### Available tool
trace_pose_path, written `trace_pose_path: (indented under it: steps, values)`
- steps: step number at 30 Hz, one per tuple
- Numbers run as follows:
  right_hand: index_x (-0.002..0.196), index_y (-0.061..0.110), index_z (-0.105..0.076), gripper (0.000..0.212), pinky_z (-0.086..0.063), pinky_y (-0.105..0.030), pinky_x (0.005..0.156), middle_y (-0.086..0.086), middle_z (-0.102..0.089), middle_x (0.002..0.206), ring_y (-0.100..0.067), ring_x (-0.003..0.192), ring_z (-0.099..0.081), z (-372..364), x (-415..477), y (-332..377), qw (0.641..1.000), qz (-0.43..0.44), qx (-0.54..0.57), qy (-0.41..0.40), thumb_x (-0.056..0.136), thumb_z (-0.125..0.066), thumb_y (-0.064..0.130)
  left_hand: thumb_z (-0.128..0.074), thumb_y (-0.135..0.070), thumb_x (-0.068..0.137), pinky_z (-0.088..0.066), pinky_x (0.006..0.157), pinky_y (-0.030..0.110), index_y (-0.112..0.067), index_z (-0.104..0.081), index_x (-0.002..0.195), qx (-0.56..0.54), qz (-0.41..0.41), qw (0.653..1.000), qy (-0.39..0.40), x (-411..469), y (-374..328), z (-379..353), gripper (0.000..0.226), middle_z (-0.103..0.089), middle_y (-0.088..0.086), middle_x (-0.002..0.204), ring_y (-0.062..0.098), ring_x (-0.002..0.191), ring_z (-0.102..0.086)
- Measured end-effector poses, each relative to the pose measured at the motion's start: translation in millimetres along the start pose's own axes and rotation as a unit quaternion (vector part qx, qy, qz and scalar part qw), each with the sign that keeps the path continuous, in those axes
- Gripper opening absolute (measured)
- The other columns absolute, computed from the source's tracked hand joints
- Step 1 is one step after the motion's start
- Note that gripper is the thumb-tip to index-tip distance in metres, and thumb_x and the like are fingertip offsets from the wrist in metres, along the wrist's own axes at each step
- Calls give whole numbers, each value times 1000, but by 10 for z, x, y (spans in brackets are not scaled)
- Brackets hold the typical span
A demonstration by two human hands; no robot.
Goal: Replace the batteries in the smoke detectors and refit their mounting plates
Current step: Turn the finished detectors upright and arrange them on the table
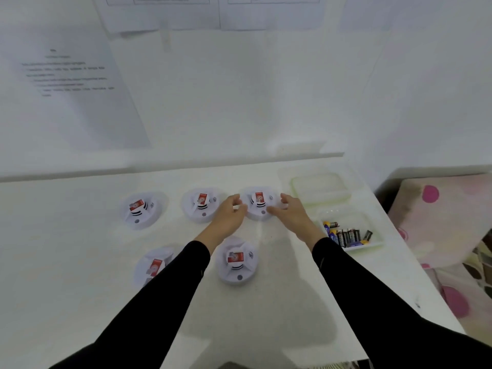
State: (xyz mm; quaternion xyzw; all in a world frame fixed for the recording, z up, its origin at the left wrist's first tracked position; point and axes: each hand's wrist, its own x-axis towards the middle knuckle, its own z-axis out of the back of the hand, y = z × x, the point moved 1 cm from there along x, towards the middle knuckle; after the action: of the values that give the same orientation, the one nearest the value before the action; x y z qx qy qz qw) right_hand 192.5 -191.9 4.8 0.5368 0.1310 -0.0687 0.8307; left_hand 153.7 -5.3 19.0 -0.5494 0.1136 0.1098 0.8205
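Observation:
Several white round smoke detectors with red labels lie face up on the white table (80, 262). The back right detector (259, 203) sits between my hands. My left hand (231, 213) is at its left rim and my right hand (288, 211) at its right rim, fingers spread and curled, touching or nearly touching it. Other detectors lie at the back left (139, 210), back middle (201, 203), front middle (237, 261) and front left (154, 265), the last partly hidden by my left sleeve.
A clear tub (372, 227) holding several batteries (346, 235) stands right of my right hand, near the table's right edge. Its green-rimmed lid (319, 187) lies behind it. Printed sheets hang on the wall. A patterned cushion (439, 222) is beyond the table.

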Motion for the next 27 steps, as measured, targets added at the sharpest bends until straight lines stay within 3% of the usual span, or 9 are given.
trace_pose_path:
  steps: [2, 3, 5, 6, 9, 11, 17, 27]
  values:
    - [91, 15, -58, 26, -41, -14, 67, 0, -49, 96, -12, 80, -52, -36, 50, -6, 1000, 13, -20, 21, 78, -78, 23, -49, -33, 102, -39, 109, 36, -11, -30, 153, 9, 19, 999, -23, 117, 21, -51, 58, -44, 4, 149, 23, 132, -48]
    - [85, 18, -56, 31, -43, -14, 64, 0, -52, 94, -10, 77, -54, -63, 139, -89, 999, 14, -33, 28, 71, -80, 33, -50, -34, 102, -38, 108, 34, -10, -32, 152, 17, 25, 999, -30, 172, 37, -64, 58, -46, 5, 147, 23, 132, -48]
    - [106, 13, -61, 62, -54, -25, 75, -8, -58, 115, -15, 91, -65, -84, 305, -257, 997, 28, -23, 62, 59, -78, 50, -53, -32, 101, -41, 102, 32, -12, -47, 144, 24, 9, 999, -30, 259, 57, -87, 48, -57, 5, 136, 23, 127, -53]
    - [116, 12, -60, 71, -56, -27, 78, -10, -58, 120, -16, 95, -67, -72, 327, -277, 996, 48, -15, 71, 59, -79, 49, -55, -30, 100, -44, 100, 32, -13, -54, 137, 19, -6, 999, -28, 290, 72, -96, 41, -62, 4, 131, 22, 124, -56]
    - [123, 12, -50, 57, -52, -14, 67, -5, -60, 112, -8, 88, -64, 45, 97, -66, 995, 67, 27, 65, 75, -81, 18, -63, -28, 96, -47, 96, 28, -19, -55, 137, -40, -25, 998, -33, 306, 88, -136, 43, -62, -1, 131, 16, 121, -58]
    - [126, 18, -41, 60, -51, -13, 67, 4, -58, 107, -6, 86, -61, 78, 86, -69, 993, 77, 55, 73, 79, -77, 7, -66, -27, 95, -46, 93, 23, -22, -51, 139, -90, -37, 995, -38, 274, 95, -146, 47, -61, -4, 131, 12, 120, -57]
    - [123, 31, -36, 59, -50, -19, 73, 2, -59, 107, -15, 91, -61, 28, 126, -66, 988, 101, 74, 88, 83, -72, 7, -71, -29, 90, -47, 100, 30, -26, -51, 136, -125, -52, 990, -39, 239, 186, -106, 50, -67, 1, 122, 12, 113, -63]
    - [126, 27, -38, 62, -51, -20, 74, -7, -63, 110, -16, 94, -63, 49, 142, -46, 986, 81, 112, 99, 80, -76, 8, -72, -31, 90, -45, 106, 33, -28, -53, 137, -116, -64, 991, -29, 290, 236, -97, 51, -69, -2, 122, 10, 114, -63]
